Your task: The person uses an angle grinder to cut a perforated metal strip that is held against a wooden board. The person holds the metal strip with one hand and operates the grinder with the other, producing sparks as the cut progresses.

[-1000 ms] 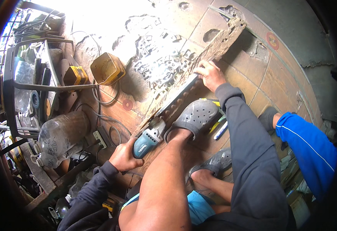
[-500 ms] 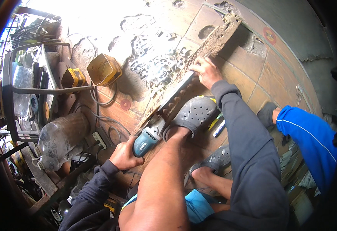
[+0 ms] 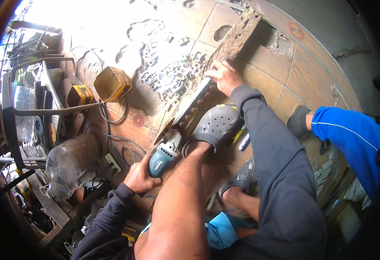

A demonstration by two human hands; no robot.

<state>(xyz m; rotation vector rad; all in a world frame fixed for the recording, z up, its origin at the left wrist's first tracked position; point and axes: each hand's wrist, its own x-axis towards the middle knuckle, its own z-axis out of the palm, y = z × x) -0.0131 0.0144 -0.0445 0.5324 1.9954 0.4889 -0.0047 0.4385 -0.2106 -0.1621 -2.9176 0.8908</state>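
Observation:
My left hand (image 3: 142,177) is wrapped round the body of a teal angle grinder (image 3: 160,162), whose disc edge meets the near end of a metal strip (image 3: 193,104). The strip lies along a worn wooden plank (image 3: 237,41) on the floor. At the strip's far end, the thumb and fingers of my right hand (image 3: 225,77) are closed on it. Rounded notches or bumps show along the strip's right side; I cannot tell which. My foot in a grey clog (image 3: 218,125) rests beside the strip, close to the grinder.
Small cut metal pieces (image 3: 168,65) lie scattered left of the plank. Further left are a yellow square container (image 3: 112,84), a large plastic bottle (image 3: 70,160), a metal frame (image 3: 60,110) and cords. A person's blue-trousered leg (image 3: 346,141) is at the right. A marker (image 3: 244,142) lies near my clog.
The whole view has shifted slightly. Both hands keep their holds, and the grinder and strip show no clear movement against the plank.

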